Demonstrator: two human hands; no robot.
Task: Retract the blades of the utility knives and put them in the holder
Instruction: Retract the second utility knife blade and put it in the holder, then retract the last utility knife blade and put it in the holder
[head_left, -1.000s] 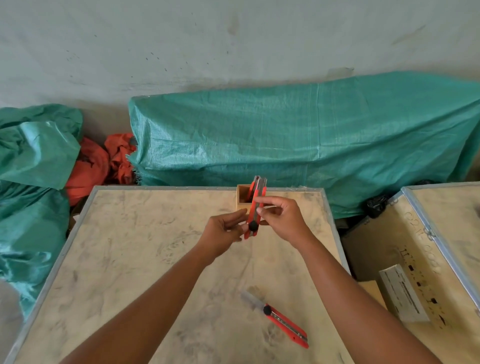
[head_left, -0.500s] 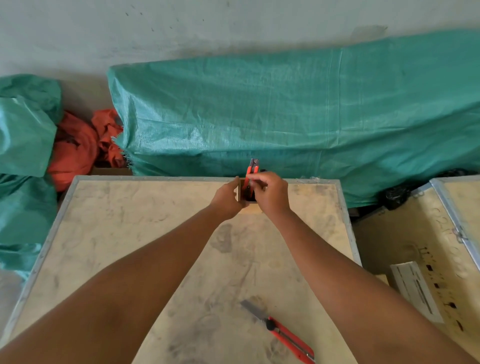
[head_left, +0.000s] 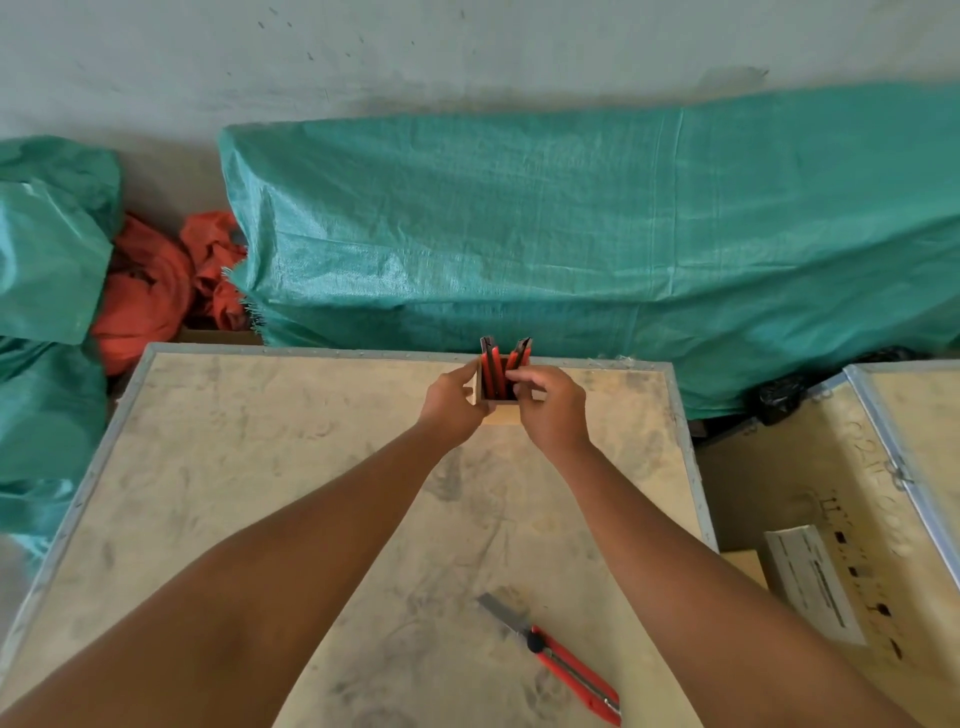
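A small wooden holder (head_left: 501, 414) stands at the far edge of the tabletop (head_left: 260, 493). Two red utility knives stand upright in it: one on the left (head_left: 489, 364) and one on the right (head_left: 519, 354). My left hand (head_left: 453, 402) grips the holder's left side. My right hand (head_left: 550, 408) is at the holder's right side with its fingertips pinching the right knife. A third red utility knife (head_left: 569, 670) lies near the front of the table with its steel blade extended toward the upper left.
Green tarp-covered bundles (head_left: 571, 234) lie behind the table, with orange cloth (head_left: 156, 291) at the left. A second crate (head_left: 883, 519) with a white label stands to the right, past a narrow gap.
Both hands carried the knife away from me and lowered it into the holder. My left hand moved from the knife to the holder's side. The view tilted down.
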